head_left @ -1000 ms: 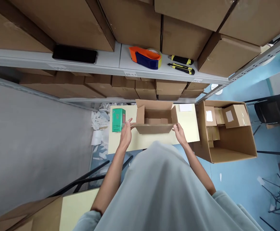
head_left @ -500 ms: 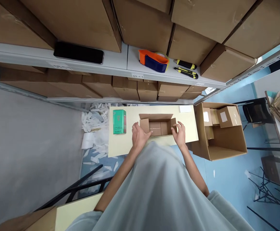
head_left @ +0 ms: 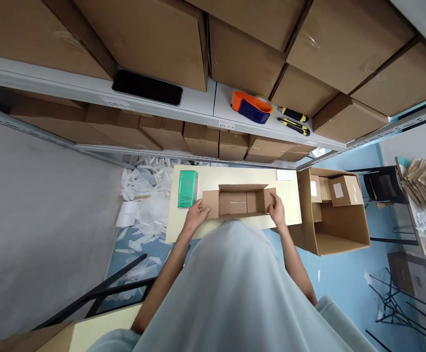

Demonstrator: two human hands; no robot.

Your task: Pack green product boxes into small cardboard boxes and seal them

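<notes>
An open cardboard box stands on the pale yellow table in front of me, its inside facing up. Its left flap is spread outward, and my left hand is closed on that flap's outer edge. At the other end, my right hand grips the right flap between thumb and fingers. A green box stands on the table, left of the cardboard box and just beyond my left hand.
Right of the table stands a large open carton with several small boxes inside. A shelf ahead bears a phone, a tape dispenser and utility knives. White scraps cover the floor at left.
Both end flaps of the box have swung outward. My left hand has moved left with its flap, and my right hand has closed on the right one. The camera view has shifted.
</notes>
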